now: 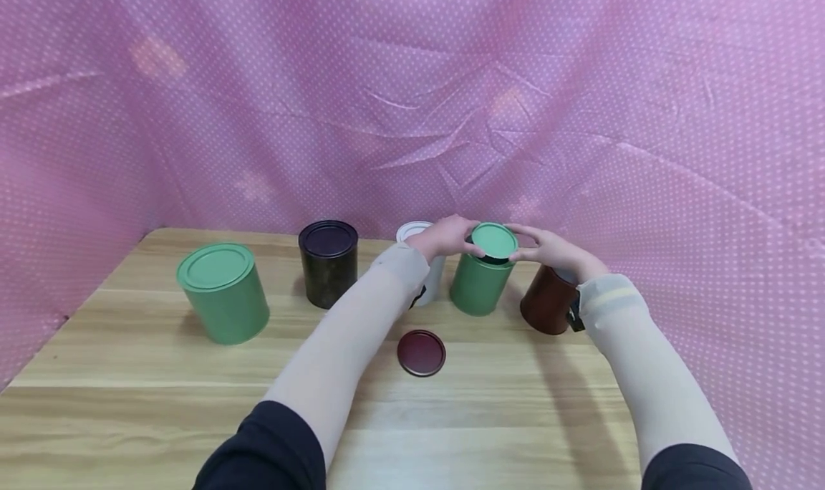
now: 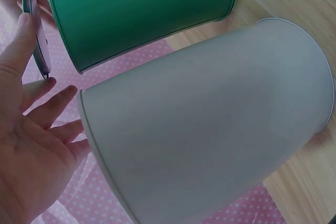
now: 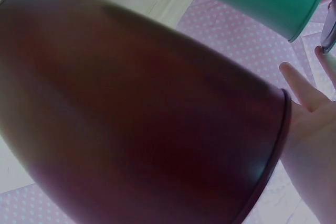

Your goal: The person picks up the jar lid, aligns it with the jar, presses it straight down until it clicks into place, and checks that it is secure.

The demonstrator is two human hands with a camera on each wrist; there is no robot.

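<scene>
Both my hands hold a green lid just above the mouth of a green can, with a dark gap between lid and rim. My left hand grips the lid's left edge; in the left wrist view the lid sits between thumb and fingertips. On the lid's right edge my right hand holds with its thumb and fingers. A white can stands under my left wrist, partly hidden. Below my right wrist is a reddish-brown can, its top mostly covered by the hand.
A dark red lid lies flat on the wooden table, nearer than the cans. To the left stand a lidded black can and a larger lidded green can. A pink dotted cloth hangs behind and at both sides.
</scene>
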